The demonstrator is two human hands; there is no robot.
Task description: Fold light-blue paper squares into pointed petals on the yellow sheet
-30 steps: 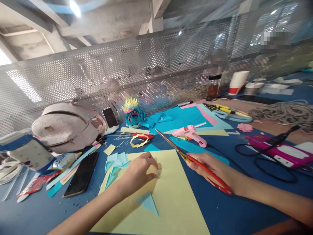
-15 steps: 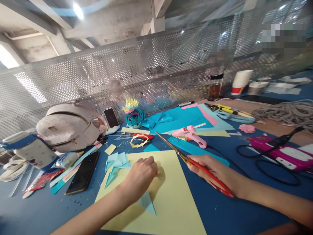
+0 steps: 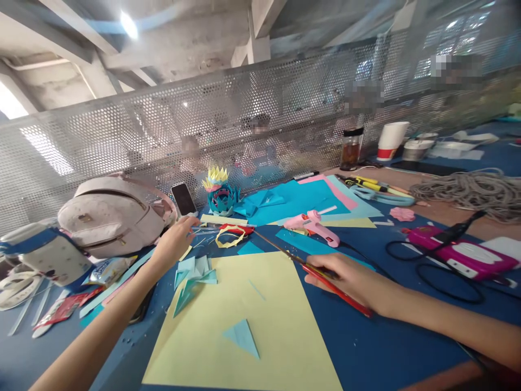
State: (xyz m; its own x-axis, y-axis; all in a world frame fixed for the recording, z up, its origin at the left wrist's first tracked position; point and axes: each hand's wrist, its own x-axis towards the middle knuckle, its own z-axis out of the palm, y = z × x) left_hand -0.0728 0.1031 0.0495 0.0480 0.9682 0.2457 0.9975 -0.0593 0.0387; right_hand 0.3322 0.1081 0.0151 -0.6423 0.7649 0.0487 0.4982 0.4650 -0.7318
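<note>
My right hand (image 3: pixel 345 277) grips red-handled scissors (image 3: pixel 321 277), blades pointing forward and left above the yellow sheet's (image 3: pixel 280 331) far right corner. My left hand (image 3: pixel 179 239) is beyond the sheet's left side, near thin scraps (image 3: pixel 203 233). Its fingers look pinched; whatever they hold is too small to make out. On the sheet lie a folded light-blue paper triangle (image 3: pixel 243 339) and a thin light-blue sliver (image 3: pixel 256 290). Several folded light-blue pieces (image 3: pixel 195 271) overlap its left edge. A yellow paper ring (image 3: pixel 230 237) sits beyond the sheet, against a red-handled object (image 3: pixel 240 229).
A pink glue gun (image 3: pixel 311 225) lies on blue paper strips. Behind are coloured sheets (image 3: pixel 303 195) and a folded paper model (image 3: pixel 222 198). Left stand a backpack (image 3: pixel 109 212) and leaning phone (image 3: pixel 183 198). A magenta power strip (image 3: pixel 459 252) with black cable occupies the right.
My left hand has moved from over the yellow sheet to its far left, uncovering the triangle and the sliver. The scissors stay in my right hand, with their handles closer together.
</note>
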